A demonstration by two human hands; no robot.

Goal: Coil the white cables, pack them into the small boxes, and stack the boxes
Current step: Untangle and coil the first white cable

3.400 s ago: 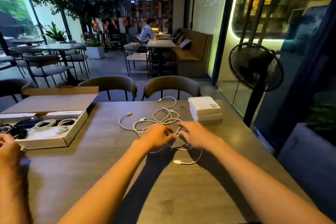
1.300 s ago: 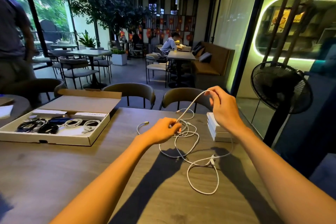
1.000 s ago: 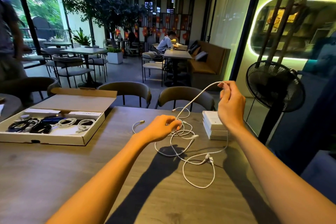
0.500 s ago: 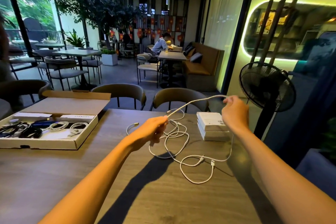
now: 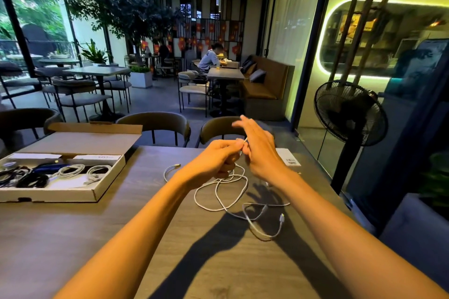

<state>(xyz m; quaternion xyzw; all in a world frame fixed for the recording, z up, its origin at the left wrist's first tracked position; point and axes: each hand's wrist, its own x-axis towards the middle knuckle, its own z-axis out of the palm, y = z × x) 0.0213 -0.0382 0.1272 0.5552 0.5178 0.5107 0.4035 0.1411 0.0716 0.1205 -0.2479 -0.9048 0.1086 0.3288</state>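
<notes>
1. The left hand [image 5: 218, 158] pinched one white cable [image 5: 222, 192] at its fingertips; slack beneath lay tangled on the table [image 5: 121, 238] and could knot while being coiled.
2. The right hand [image 5: 260, 150], blurred, seemed spread and gripping nothing; half a second earlier it held that cable stretched out sideways.
3. The small boxes [image 5: 288, 156] sat just beyond its fingers.

Dark wood-grain table [image 5: 73, 238]. Left side: open flat cardboard box [image 5: 97, 192], lid folded back, with black and white coiled cables inside. Centre: loose white cables [image 5: 220, 198] sprawled in loops, one connector end lying apart toward the left. Far right edge: small white boxes [image 5: 288, 156], partly hidden behind a hand.
</notes>
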